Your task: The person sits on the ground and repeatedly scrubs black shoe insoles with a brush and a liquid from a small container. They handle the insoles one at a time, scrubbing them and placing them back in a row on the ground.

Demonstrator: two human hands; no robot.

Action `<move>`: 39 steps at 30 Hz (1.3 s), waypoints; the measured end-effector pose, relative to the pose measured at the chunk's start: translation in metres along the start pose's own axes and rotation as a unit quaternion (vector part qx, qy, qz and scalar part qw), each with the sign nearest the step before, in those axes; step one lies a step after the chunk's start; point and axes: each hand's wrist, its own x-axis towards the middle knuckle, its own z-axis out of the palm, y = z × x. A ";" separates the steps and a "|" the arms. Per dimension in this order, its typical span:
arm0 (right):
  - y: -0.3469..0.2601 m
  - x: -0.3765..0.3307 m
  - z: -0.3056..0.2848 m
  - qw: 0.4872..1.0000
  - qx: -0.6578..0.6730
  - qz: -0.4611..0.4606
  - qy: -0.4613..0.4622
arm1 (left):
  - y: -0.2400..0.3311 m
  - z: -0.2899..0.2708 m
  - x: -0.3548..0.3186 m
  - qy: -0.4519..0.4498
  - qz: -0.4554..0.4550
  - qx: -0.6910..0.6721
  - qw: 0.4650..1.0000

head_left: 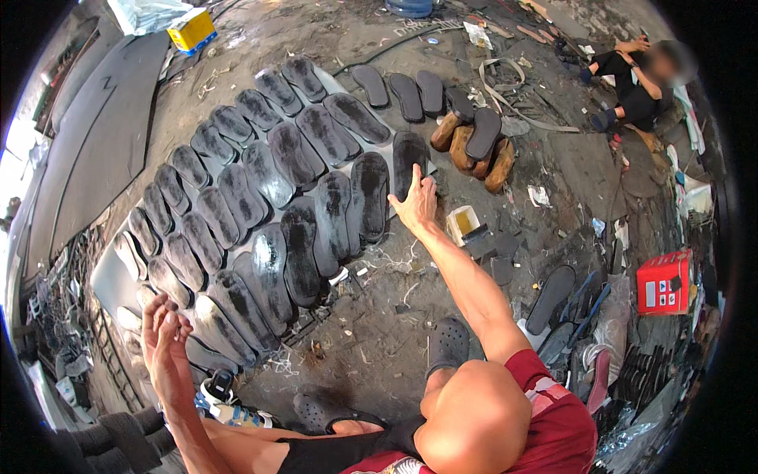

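Observation:
My right hand (416,207) reaches forward to a dark shoe sole (409,150) at the right end of the rows. Its thumb lies at the sole's left edge and its index finger stretches over the near end. My left hand (167,340) is raised at the lower left, fingers bent and apart, with nothing visible in it; the fingertips look dark. Below and beyond it, several shoe soles (268,265) lie side by side in slanting rows on a pale sheet (106,272). Some of the soles have a wet shine, others are patchy black and grey.
Loose soles (407,96) lie beyond the rows, beside brown wooden shoe lasts (472,154). A small open yellowish container (464,225) stands right of the rows. At the right are a red box (664,283) and piled scraps. A seated person (632,83) is far right.

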 end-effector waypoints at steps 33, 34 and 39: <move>-0.021 0.234 -0.200 0.986 0.085 0.127 -0.061 | -0.027 0.028 0.023 -0.059 -0.121 0.037 0.990; -0.016 0.244 -0.214 0.985 0.088 0.135 -0.057 | -0.027 0.031 0.024 -0.061 -0.121 0.041 0.990; 0.027 0.306 -0.263 0.988 -0.008 0.148 0.051 | -0.034 0.045 0.028 -0.065 -0.142 0.061 0.986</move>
